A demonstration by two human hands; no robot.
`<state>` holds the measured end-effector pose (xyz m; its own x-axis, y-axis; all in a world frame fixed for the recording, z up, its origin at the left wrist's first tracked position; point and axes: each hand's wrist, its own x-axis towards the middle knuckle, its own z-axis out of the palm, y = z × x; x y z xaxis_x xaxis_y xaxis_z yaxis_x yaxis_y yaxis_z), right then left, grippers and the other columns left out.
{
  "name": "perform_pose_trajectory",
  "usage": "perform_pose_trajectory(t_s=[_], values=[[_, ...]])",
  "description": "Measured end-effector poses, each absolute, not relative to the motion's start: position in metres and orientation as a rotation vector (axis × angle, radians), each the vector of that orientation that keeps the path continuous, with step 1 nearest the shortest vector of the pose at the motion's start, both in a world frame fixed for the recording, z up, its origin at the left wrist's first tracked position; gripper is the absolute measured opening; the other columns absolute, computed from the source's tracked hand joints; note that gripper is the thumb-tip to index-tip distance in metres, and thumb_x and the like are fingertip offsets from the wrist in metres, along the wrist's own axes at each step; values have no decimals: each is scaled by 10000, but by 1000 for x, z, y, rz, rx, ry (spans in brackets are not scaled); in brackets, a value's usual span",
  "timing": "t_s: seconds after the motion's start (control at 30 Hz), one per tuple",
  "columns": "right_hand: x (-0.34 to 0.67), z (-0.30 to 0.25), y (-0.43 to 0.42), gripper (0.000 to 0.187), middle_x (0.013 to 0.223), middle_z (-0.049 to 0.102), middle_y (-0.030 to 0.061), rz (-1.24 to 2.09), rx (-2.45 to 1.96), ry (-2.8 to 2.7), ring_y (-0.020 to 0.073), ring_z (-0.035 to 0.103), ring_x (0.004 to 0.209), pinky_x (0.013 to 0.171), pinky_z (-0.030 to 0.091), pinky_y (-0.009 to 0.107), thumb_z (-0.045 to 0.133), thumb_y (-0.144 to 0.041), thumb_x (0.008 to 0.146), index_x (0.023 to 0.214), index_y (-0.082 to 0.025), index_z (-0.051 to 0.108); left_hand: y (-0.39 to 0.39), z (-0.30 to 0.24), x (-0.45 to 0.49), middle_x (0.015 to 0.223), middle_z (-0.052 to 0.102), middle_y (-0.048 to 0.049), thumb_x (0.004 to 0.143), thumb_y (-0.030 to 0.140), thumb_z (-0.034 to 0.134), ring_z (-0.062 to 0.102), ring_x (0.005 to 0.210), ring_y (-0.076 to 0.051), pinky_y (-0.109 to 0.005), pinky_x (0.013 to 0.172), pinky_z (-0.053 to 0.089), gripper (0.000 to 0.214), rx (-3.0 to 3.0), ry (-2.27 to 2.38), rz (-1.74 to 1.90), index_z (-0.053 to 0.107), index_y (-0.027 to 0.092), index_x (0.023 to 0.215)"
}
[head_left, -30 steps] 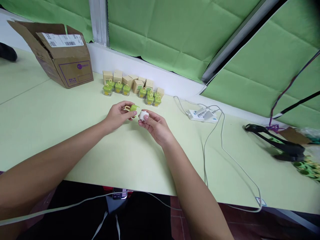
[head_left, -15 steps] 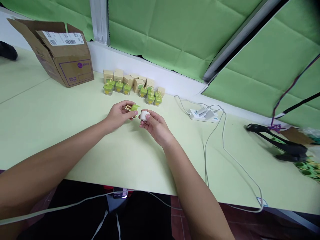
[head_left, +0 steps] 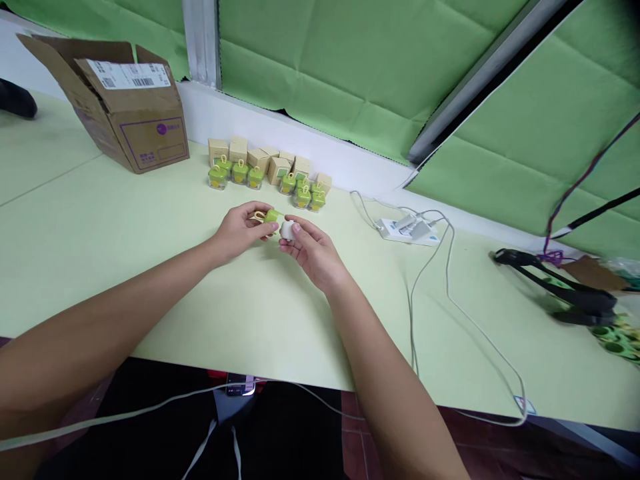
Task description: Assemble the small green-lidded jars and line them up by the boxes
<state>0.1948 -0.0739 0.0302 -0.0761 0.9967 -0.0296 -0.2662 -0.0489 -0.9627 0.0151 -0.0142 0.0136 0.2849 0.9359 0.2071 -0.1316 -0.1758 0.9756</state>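
Tabletop [head_left: 240,320], left fingers [head_left: 263,231] pinching green case [head_left: 271,216], right fingers [head_left: 302,235] white piece [head_left: 287,230]

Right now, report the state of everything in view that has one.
Left hand, closed on the green piece.
Right hand, closed on the white piece.
Jars, upright, capped.
Small boxes, behind the jars; closure unclear.
Cardboard box, open.
Power strip, plugs inserted.
Phone, lit.

At far left, 1 open cardboard carton [head_left: 153,145] stands on the pale table [head_left: 240,327], 1 flap bearing a white label [head_left: 131,75]. Green sheeting [head_left: 325,67] covers the far side. Right of centre, 1 white power strip [head_left: 388,231] holds plugs [head_left: 423,231]; white cables [head_left: 449,291] run to the near edge. At right, 1 black object [head_left: 593,308], type unclear. Below that edge, 1 lit phone [head_left: 241,385].
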Motion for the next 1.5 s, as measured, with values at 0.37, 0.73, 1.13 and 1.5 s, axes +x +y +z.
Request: perform_pose_trajectory(t_s=[0.37, 0.73, 1.13, 1.5], values=[[198, 32, -73, 503, 864, 676, -10, 1387, -1005, -1055, 113, 631, 740, 767, 566, 284, 902, -526, 682, 1043, -227, 720, -13, 11, 14, 945, 699, -29, 695, 403, 894, 701, 756, -160, -333, 715, 597, 505, 1400, 825, 1139, 702, 185, 1109], [197, 27, -70, 478, 878, 662, 2, 1360, -1001, -1055, 109, 583, 712, 688, 529, 278, 841, -547, 742, 1031, -207, 670, -13, 9, 14, 975, 690, -41, 706, 412, 895, 697, 765, -156, -324, 709, 598, 500, 1406, 811, 1134, 704, 187, 1111], [193, 29, -71, 436, 834, 647, 1, 1301, -1063, -1080, 81, 539, 613, 558, 475, 253, 813, -519, 747, 960, -164, 675, -15, 12, 15, 975, 689, -36, 714, 362, 892, 701, 768, -156, -318, 719, 594, 465, 1364, 786, 1129, 712, 170, 1097], [195, 30, -72, 468, 793, 644, -5, 1361, -983, -1117, 94, 540, 637, 592, 491, 264, 838, -535, 736, 1000, -173, 702, -21, 25, 10, 983, 747, -74, 791, 348, 819, 717, 874, -175, -278, 782, 570, 320, 1101, 451, 951, 727, 135, 1012]])
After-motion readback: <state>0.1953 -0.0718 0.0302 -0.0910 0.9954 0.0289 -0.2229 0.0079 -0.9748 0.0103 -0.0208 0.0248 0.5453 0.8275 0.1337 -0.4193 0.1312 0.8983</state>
